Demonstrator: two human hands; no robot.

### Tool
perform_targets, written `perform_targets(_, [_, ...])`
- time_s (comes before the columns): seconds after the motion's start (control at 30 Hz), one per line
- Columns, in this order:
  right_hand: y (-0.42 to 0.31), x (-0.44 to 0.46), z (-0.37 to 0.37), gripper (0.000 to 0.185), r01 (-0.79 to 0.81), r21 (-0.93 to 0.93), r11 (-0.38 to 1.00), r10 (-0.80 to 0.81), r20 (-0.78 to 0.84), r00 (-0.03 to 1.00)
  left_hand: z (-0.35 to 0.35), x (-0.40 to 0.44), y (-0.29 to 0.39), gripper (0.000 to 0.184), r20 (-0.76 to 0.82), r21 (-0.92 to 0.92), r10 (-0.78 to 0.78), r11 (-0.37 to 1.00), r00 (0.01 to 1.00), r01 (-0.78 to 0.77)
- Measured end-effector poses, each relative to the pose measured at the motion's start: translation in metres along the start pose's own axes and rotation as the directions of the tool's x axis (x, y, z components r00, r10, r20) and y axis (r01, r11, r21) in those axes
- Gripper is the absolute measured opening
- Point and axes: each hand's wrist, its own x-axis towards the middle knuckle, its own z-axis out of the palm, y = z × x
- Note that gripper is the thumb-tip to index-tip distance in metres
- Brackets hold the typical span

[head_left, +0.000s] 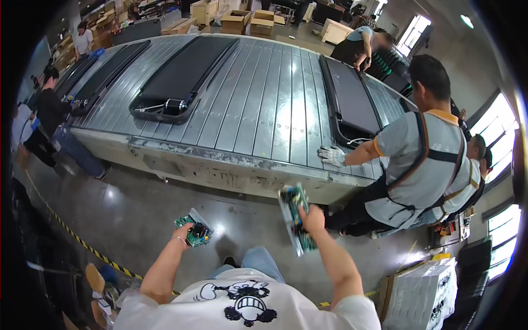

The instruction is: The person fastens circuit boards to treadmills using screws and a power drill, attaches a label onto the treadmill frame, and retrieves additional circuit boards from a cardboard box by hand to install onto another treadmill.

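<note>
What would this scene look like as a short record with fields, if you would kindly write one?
Left hand: gripping the smaller green circuit board
Right hand: gripping the longer circuit board, with a metal strip along one side
Ahead: slatted metal-topped workbench
On the bench: several black-framed panels, one with a motor-like cylinder exposed at its near end
Co-worker at right: grey shirt, white-gloved hand on the bench top
Floor, left: yellow-and-black striped tape
Beyond the bench: open cardboard boxes
</note>
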Motion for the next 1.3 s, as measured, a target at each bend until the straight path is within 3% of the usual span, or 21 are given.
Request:
perform_targets(0.07, [-0.032,0.094,-0.002,0.060,-0.129,0.015,0.992,0.129,0.013,0.992,0.031,0.004,0.030,0.032,0.031,-0.004,0.091,0.996,0.995,-0.091])
perform_targets(0.17, [-0.034,0.240,0.037,0.067,-0.146,0.061,0.987,0.153,-0.132,0.979,0.079,0.022,0.082,0.036,0.077,0.081,0.142,0.986,0.987,-0.148])
perform_targets(0.2, [-0.042,0.282,0.047,0.067,-0.195,0.091,0.977,0.208,-0.170,0.963,0.098,0.023,0.100,0.049,0.122,0.115,0.180,0.974,0.976,-0.194])
perform_targets(0.33, [-0.046,0.430,0.073,0.060,-0.350,0.217,0.911,0.373,-0.073,0.925,0.159,0.098,0.168,0.073,-0.015,0.535,0.423,0.769,0.906,-0.350])
perform_targets(0.47, [-0.020,0.522,0.100,0.057,-0.327,0.006,0.945,0.323,-0.181,0.929,0.267,0.107,0.270,0.087,0.017,0.892,0.534,0.374,0.845,-0.254])
perform_targets(0.5, [-0.024,0.533,0.092,0.059,-0.352,-0.053,0.934,0.346,-0.105,0.932,0.287,0.124,0.294,0.089,0.063,0.928,0.516,0.286,0.854,-0.241])
perform_targets(0.57, [-0.006,0.555,0.109,0.063,-0.346,-0.161,0.924,0.332,-0.108,0.937,0.328,0.148,0.339,0.089,0.086,0.949,0.500,0.223,0.862,-0.224])
perform_targets(0.67, [-0.054,0.536,0.070,0.065,-0.433,-0.313,0.845,0.390,-0.194,0.900,0.358,0.221,0.384,0.089,0.064,0.969,0.551,0.166,0.832,-0.184])
perform_targets(0.73, [-0.056,0.513,0.068,0.060,-0.245,-0.335,0.910,0.155,-0.273,0.949,0.372,0.226,0.395,0.088,0.020,0.966,0.621,0.191,0.784,-0.175])
perform_targets(0.77, [-0.059,0.492,0.069,0.052,0.003,-0.325,0.946,-0.127,-0.361,0.924,0.378,0.199,0.402,0.088,-0.036,0.959,0.648,0.236,0.760,-0.156])
perform_targets(0.8, [-0.069,0.472,0.066,0.041,0.165,-0.133,0.977,-0.194,-0.248,0.949,0.374,0.183,0.404,0.088,-0.102,0.950,0.670,0.285,0.735,-0.128])
perform_targets(0.83, [-0.076,0.447,0.075,0.030,0.367,0.154,0.917,-0.339,-0.178,0.924,0.361,0.183,0.397,0.087,-0.065,0.924,0.695,0.313,0.717,-0.220])
perform_targets(0.9, [-0.124,0.371,0.091,0.018,0.268,0.252,0.930,-0.301,0.106,0.948,0.318,0.185,0.365,0.085,-0.014,0.859,0.761,0.342,0.649,-0.382])
perform_targets(0.97, [-0.166,0.294,0.134,0.021,0.178,0.407,0.896,-0.388,0.523,0.759,0.251,0.214,0.280,0.077,-0.022,0.838,0.878,0.277,0.477,-0.471])
perform_targets(1.0, [-0.218,0.252,0.125,0.023,0.581,0.296,0.758,-0.649,0.423,0.632,0.209,0.189,0.257,0.070,0.020,0.799,0.714,0.409,0.700,-0.440])
perform_targets(1.03, [-0.231,0.218,0.162,0.025,0.376,0.484,0.790,-0.612,0.662,0.433,0.158,0.206,0.196,0.055,0.030,0.777,0.727,0.415,0.686,-0.474])
perform_targets(1.07, [-0.272,0.192,0.169,0.026,0.421,0.617,0.665,-0.729,0.658,0.188,0.119,0.180,0.160,0.038,-0.120,0.787,0.555,0.558,0.823,-0.262])
perform_targets(1.1, [-0.311,0.168,0.172,0.027,0.420,0.738,0.528,-0.791,0.607,-0.073,0.062,0.180,0.100,0.028,-0.176,0.859,0.455,0.505,0.873,-0.089])
perform_targets(1.17, [-0.371,0.131,0.204,0.026,0.480,0.785,0.391,-0.756,0.572,-0.319,-0.054,0.143,0.004,0.027,-0.375,0.794,0.193,0.571,0.907,0.207])
perform_targets(1.2, [-0.402,0.112,0.222,0.025,0.500,0.801,0.328,-0.718,0.556,-0.420,-0.115,0.116,-0.038,0.026,-0.492,0.693,0.077,0.638,0.867,0.337])
perform_targets(1.3, [-0.494,0.089,0.256,0.035,0.669,0.653,0.356,-0.621,0.700,-0.353,-0.275,0.028,-0.129,0.025,-0.739,0.180,-0.218,0.847,0.637,0.499])
